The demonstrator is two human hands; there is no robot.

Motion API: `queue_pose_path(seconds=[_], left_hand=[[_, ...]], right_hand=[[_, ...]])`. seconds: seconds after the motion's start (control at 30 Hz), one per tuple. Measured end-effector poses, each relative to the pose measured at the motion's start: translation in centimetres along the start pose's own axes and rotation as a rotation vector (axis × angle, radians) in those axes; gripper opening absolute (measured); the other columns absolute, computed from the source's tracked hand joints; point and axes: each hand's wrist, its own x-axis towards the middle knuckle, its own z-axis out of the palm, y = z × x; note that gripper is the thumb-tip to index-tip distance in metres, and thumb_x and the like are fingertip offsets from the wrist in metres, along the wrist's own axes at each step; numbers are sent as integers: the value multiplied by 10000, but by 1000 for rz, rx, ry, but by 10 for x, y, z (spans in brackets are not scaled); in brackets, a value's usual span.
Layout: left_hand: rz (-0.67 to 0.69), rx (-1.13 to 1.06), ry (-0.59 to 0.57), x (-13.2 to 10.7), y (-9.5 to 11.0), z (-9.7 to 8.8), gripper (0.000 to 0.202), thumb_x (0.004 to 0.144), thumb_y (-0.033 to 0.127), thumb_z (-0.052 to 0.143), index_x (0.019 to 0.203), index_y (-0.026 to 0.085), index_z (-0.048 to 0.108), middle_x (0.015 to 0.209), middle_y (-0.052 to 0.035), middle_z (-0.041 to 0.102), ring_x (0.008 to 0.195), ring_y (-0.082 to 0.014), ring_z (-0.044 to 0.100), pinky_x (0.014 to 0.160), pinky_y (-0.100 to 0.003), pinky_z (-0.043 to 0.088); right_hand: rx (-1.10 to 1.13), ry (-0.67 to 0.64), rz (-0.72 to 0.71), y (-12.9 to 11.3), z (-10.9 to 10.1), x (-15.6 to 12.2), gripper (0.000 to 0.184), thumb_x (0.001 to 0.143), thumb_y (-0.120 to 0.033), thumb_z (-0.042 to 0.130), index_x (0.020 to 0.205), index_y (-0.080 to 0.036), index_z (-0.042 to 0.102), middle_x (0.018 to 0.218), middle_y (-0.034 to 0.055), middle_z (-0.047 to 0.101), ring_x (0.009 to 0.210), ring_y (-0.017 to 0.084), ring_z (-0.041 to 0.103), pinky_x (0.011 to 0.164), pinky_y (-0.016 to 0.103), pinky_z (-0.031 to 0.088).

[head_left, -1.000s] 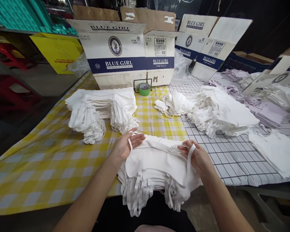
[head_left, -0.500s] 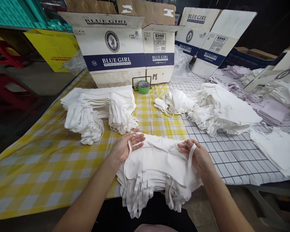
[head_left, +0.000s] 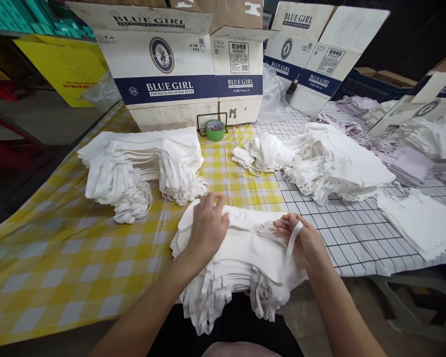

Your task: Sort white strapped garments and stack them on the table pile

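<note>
A stack of white cloth pieces with long straps (head_left: 241, 258) lies at the table's near edge, its straps hanging over the front. My left hand (head_left: 207, 225) rests palm down on the top piece, fingers slightly blurred and pressing the cloth. My right hand (head_left: 303, 240) pinches a white strap (head_left: 293, 237) of the top piece, which loops over its fingers.
Another white stack (head_left: 141, 166) sits on the yellow checked cloth (head_left: 59, 248) at left, a third stack (head_left: 334, 161) on the black-grid cloth at right. A green tape roll (head_left: 215, 130) stands before open Blue Girl cartons (head_left: 171, 74). Lilac pieces (head_left: 405, 158) lie far right.
My left hand turned from palm up holding a strap to palm down on the top piece, moving right. The right hand stayed put on its strap. The view shifted slightly.
</note>
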Motion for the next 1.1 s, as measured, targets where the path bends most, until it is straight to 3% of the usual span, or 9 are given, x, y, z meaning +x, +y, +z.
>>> queue_pose_path(seconds=[0.1, 0.17, 0.3, 0.47, 0.53, 0.6, 0.7, 0.83, 1.1], left_hand=[[130, -11, -308, 7, 14, 22, 213, 807, 214, 533, 964, 195, 676, 997, -91, 575, 972, -256, 508, 824, -405, 387], [128, -49, -422, 12, 19, 33, 167, 800, 250, 553, 851, 191, 700, 911, -78, 598, 923, -245, 523, 810, -394, 385], [50, -103, -478, 19, 19, 41, 161, 770, 203, 539, 721, 199, 693, 805, -36, 640, 850, -206, 558, 798, -348, 394], [-38, -166, -515, 23, 13, 39, 165, 741, 212, 528, 736, 201, 692, 773, -6, 672, 772, -165, 585, 694, -270, 427], [-74, -212, -532, 26, 12, 40, 152, 726, 227, 544, 724, 203, 694, 770, 2, 679, 769, -161, 588, 684, -262, 426], [-102, -262, -550, 28, 12, 40, 141, 713, 235, 559, 714, 203, 696, 768, 7, 682, 763, -155, 592, 693, -259, 425], [-148, -325, -593, 32, 12, 41, 140, 707, 262, 579, 720, 198, 702, 769, 6, 684, 754, -150, 600, 704, -255, 432], [-220, -373, -664, 36, 10, 38, 156, 705, 259, 572, 728, 187, 708, 786, -4, 684, 762, -154, 606, 706, -252, 439], [-200, -338, -775, 46, 10, 35, 245, 719, 187, 489, 823, 197, 710, 867, 2, 691, 821, -154, 599, 734, -250, 427]], right_hand=[[21, -2, -7, 2, 0, -1, 136, 722, -220, 724, 756, -152, 611, 794, 18, 626, 742, 139, 678, 622, 164, 577], [31, -14, -25, 3, -3, 1, 155, 715, -234, 731, 763, -157, 606, 816, 10, 615, 742, 130, 674, 617, 159, 572], [1, 4, -95, 0, -11, 0, 219, 709, -221, 722, 883, -180, 596, 941, 20, 597, 822, 139, 664, 678, 192, 568], [-405, 278, -596, -14, 0, -19, 383, 816, -148, 555, 1164, -295, 497, 1210, 17, 489, 1086, 173, 541, 839, 308, 506], [-730, 162, -660, -13, 12, -22, 362, 858, -156, 493, 1189, -303, 502, 1194, 35, 505, 1056, 185, 529, 817, 334, 492], [-975, -88, -618, -7, 22, -17, 303, 868, -171, 486, 1141, -286, 552, 1151, 47, 536, 1018, 202, 528, 811, 358, 479], [-1140, -292, -579, 9, 31, 0, 168, 862, -166, 505, 963, -242, 616, 1064, 44, 572, 991, 208, 513, 836, 372, 454], [-1177, -295, -569, 20, 32, 14, 142, 860, -139, 507, 761, -206, 584, 943, 26, 578, 890, 180, 505, 773, 338, 444], [-1112, -268, -537, 22, 30, 18, 160, 847, -103, 511, 731, -203, 557, 919, 11, 559, 857, 158, 499, 749, 308, 422]])
